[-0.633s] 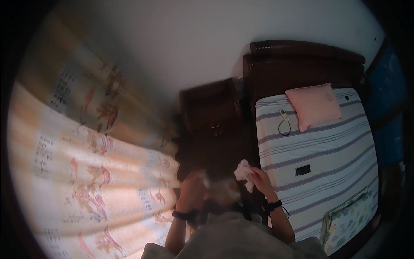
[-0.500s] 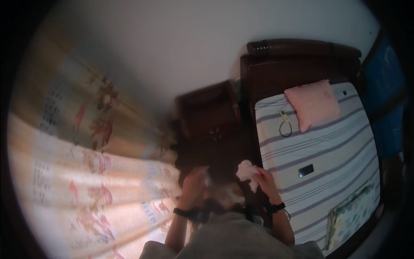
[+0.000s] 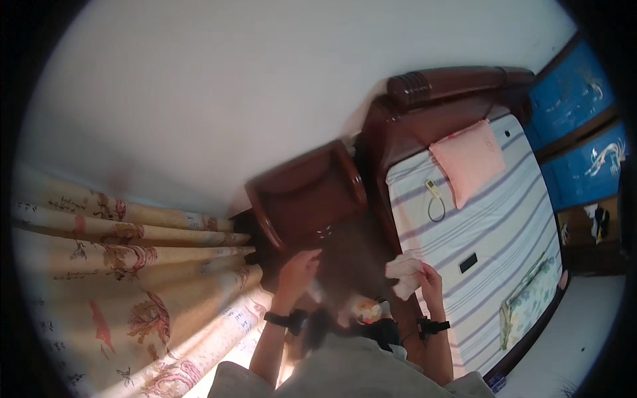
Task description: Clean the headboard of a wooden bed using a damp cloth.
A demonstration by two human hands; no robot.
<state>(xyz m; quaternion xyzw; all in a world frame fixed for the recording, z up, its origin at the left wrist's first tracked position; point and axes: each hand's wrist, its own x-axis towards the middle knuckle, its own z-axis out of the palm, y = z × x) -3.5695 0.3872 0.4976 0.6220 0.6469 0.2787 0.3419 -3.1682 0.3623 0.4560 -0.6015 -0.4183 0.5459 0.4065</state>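
Observation:
My right hand pinches a crumpled pale pink cloth by its edge, in the air beside the near left side of the bed. The cloth hangs loosely to the left of the fingers. My left hand is lifted between the curtain and the nightstand, its fingers bent in toward the thumb. A faint whitish patch shows beside it, but whether the fingers hold anything cannot be made out. Both wrists wear black bands. Below the hands, the area close to my body is dark and blurred.
A dark red wooden nightstand stands ahead, against the wall. On the striped sheet lie a pink pillow, a yellowish handheld device with a looped cord, a phone and folded patterned fabric. A floral curtain hangs left.
The view has turned and brightened, so the nightstand shows more clearly. My right hand has moved a little right with the cloth, which looks more spread out. My left hand stays at about the same place.

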